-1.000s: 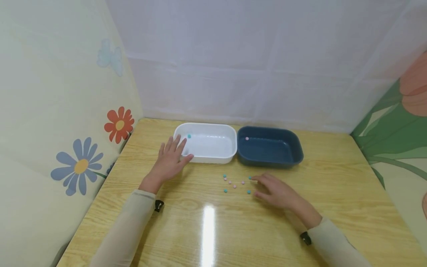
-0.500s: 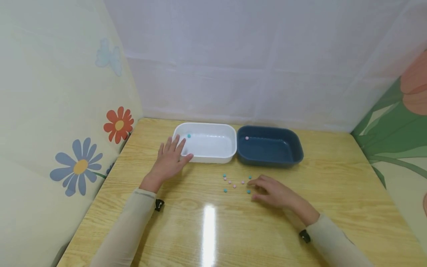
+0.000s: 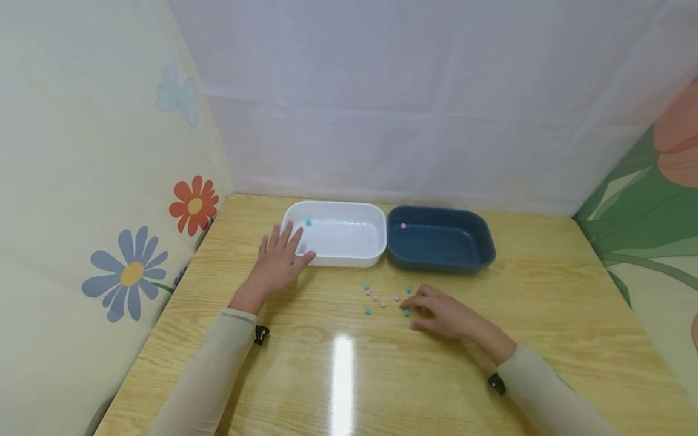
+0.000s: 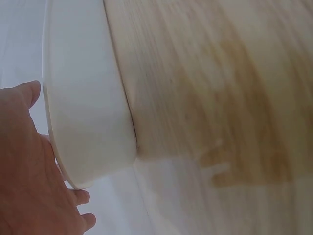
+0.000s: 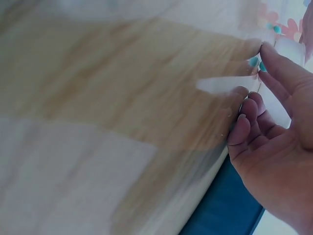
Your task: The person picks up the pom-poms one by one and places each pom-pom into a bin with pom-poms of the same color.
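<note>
My left hand [image 3: 274,266] rests with spread fingers over the near left corner of a white rectangular dish [image 3: 349,261]; in the left wrist view, thumb and fingers lie along its rim. My right hand [image 3: 444,312] is low over the table, forefinger and thumb apart on either side of a small teal bead [image 3: 406,313]. That bead [image 5: 263,66] shows between the two fingertips in the right wrist view, while the other fingers curl loosely. Left of this hand lie several pink beads [image 3: 383,305] and teal beads [image 3: 368,312]. Another teal bead [image 3: 409,290] lies just beyond it.
A dark blue dish [image 3: 442,266] stands against the white one's right side, with a pink bead [image 3: 403,226] inside. The white dish holds a teal bead [image 3: 308,223]. Behind both hangs a white cloth [image 3: 338,121]; the wooden table [image 3: 283,387] is glossy.
My right hand has shifted slightly left and toward me, from the far teal bead to the nearer one. My left hand has stayed at the white dish.
</note>
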Demonstrator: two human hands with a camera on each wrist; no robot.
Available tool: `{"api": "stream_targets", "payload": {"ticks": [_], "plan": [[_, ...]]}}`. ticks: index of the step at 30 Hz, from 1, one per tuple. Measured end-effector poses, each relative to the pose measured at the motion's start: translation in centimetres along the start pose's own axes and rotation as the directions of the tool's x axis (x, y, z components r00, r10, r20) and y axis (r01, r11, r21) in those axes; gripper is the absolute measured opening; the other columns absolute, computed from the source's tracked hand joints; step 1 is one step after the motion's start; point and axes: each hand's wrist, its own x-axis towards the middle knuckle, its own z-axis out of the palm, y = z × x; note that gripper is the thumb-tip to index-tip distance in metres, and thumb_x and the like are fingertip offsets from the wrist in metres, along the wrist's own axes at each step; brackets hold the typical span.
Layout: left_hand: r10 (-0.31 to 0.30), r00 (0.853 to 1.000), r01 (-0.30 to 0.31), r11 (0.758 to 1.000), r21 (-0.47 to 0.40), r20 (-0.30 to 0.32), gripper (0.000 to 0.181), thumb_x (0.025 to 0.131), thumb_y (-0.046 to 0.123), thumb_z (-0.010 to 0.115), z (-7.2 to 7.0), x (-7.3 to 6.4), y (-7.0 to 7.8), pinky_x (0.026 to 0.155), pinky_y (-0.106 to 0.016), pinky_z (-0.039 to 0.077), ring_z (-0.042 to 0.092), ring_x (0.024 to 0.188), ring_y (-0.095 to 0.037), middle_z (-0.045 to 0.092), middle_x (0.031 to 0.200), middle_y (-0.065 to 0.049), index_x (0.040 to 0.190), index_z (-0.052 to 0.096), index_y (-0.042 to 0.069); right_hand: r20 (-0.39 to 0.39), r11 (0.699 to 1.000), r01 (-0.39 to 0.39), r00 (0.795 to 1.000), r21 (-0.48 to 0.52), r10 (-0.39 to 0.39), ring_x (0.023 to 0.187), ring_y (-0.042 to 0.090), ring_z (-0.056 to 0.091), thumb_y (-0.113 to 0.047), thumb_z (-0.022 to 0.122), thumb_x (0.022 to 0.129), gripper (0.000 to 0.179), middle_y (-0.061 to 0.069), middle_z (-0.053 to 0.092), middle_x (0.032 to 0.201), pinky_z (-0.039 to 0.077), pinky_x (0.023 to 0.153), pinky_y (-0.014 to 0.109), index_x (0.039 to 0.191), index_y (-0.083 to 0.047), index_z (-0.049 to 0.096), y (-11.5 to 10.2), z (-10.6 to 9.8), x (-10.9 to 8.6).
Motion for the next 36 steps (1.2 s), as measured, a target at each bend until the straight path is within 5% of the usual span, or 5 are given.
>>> {"api": "stream_targets", "payload": {"ticks": [20, 36], "plan": [[-0.008, 1.0, 0.008, 1.0, 0.013, 0.004, 0.082, 0.104, 0.065, 0.026, 0.3, 0.3, 0.0, 0.121, -0.061, -0.009, -0.009, 0.155, -0.042, -0.006, 0.17, -0.014, 0.163, 0.013, 0.009, -0.009, 1.0, -0.014, 1.0, -0.016, 0.014, 0.085, 0.007, 0.054, -0.02, 0.072, 0.095, 0.018, -0.005, 0.06, 0.097, 0.051, 0.077, 0.032, 0.113, -0.018, 0.072, -0.2, 0.1, 0.8], [-0.005, 1.0, 0.004, 1.0, 0.02, 0.012, 0.083, 0.103, 0.067, 0.024, 0.2, 0.4, -0.1, 0.121, -0.062, -0.007, -0.01, 0.155, -0.042, -0.009, 0.17, -0.013, 0.164, 0.009, 0.012, -0.003, 0.999, -0.021, 1.0, -0.046, 0.021, 0.092, 0.013, 0.061, -0.018, 0.07, 0.096, 0.008, -0.006, 0.062, 0.097, 0.054, 0.086, 0.037, 0.104, -0.017, 0.072, -0.5, 0.1, 1.3]]}}
